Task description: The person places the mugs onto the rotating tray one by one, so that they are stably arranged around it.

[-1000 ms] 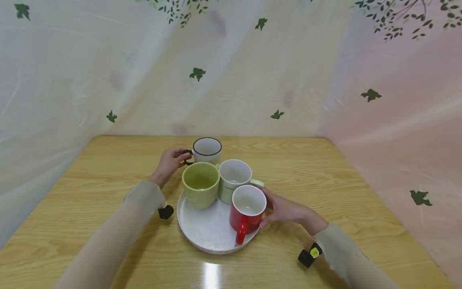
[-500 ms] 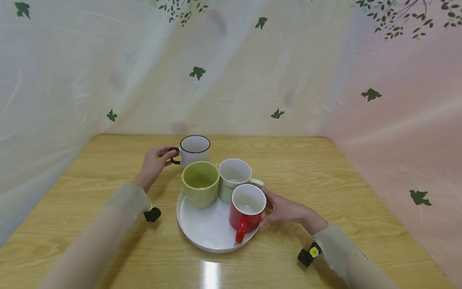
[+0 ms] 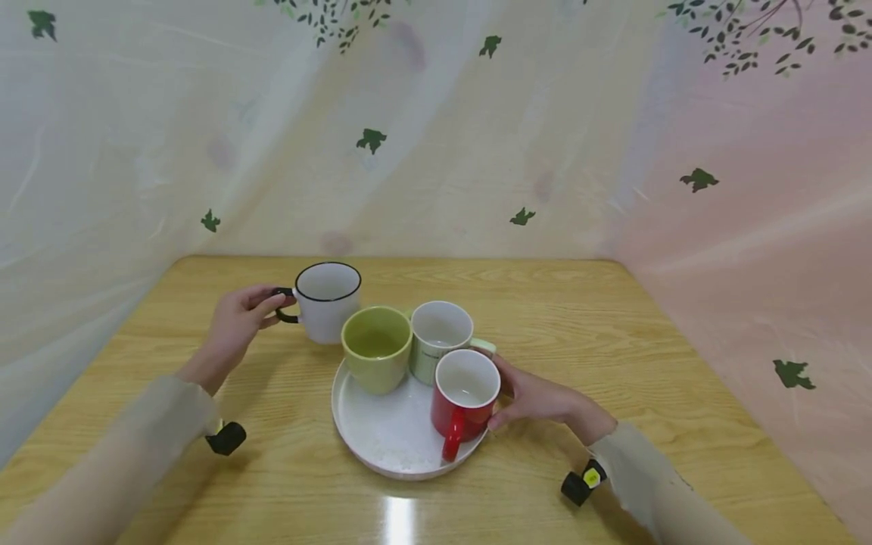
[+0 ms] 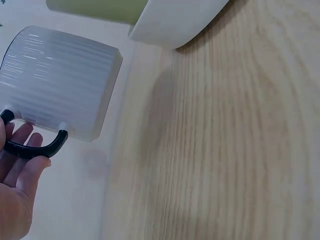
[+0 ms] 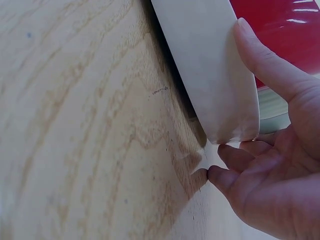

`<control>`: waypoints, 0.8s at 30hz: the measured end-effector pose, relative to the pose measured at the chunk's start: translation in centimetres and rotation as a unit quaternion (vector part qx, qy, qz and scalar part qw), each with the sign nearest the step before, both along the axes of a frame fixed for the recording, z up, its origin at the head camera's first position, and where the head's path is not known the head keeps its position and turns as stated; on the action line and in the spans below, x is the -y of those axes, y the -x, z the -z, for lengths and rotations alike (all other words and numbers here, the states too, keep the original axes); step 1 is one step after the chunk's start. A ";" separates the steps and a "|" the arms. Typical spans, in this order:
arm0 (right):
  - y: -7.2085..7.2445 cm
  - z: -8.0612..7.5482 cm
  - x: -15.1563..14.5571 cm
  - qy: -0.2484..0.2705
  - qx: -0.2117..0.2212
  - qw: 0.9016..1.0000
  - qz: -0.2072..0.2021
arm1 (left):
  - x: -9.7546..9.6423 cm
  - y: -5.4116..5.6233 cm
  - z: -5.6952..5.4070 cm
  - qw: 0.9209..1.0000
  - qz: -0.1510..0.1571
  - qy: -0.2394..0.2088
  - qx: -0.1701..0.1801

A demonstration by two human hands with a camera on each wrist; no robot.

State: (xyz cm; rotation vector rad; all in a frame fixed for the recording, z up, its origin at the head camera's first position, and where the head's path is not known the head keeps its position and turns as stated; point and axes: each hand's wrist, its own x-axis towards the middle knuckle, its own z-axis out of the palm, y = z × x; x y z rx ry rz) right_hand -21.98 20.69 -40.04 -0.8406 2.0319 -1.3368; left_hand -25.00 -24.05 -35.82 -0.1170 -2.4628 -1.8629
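Note:
My left hand [image 3: 235, 322] grips the black handle [image 4: 52, 146] of a white enamel mug [image 3: 328, 314] with a black rim. In the left wrist view this mug hangs above the wooden table, behind and left of a round white tray [image 3: 381, 435]. On the tray stand a yellow-green mug [image 3: 377, 367], a pale green mug [image 3: 425, 362] and a red mug [image 3: 453, 415] with its handle toward me. My right hand [image 3: 538, 393] holds the tray at its right side, thumb [image 5: 267, 60] at the rim beside the red mug, fingers against the outer wall.
The wooden table [image 3: 613, 333] reaches back to a pale curtain [image 3: 436, 166] with leaf and bird prints. The yellow-green mug is the nearest one to the lifted enamel mug. A black wrist device [image 3: 226, 437] sits under the left sleeve, another [image 3: 582, 484] under the right.
My left hand has carried the enamel mug leftward and a little closer to me, from behind the other mugs. The tray, its three mugs and my right hand stay in place.

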 end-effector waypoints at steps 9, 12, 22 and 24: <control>0.0 0.0 0.0 -0.001 0.004 1.000 0.001 | 1.2 -2.9 -0.6 0.999 0.013 -0.030 -0.011; 0.0 0.2 0.0 0.005 0.000 1.000 -0.002 | 1.7 -3.8 -0.9 0.998 0.021 -0.052 -0.018; -0.1 0.2 -0.1 -0.003 -0.018 1.000 -0.001 | 3.5 -6.6 -1.5 0.997 0.033 -0.058 -0.041; -0.1 0.3 -0.1 -0.003 -0.018 1.000 -0.002 | 3.7 -7.1 -1.5 0.996 0.039 -0.069 -0.044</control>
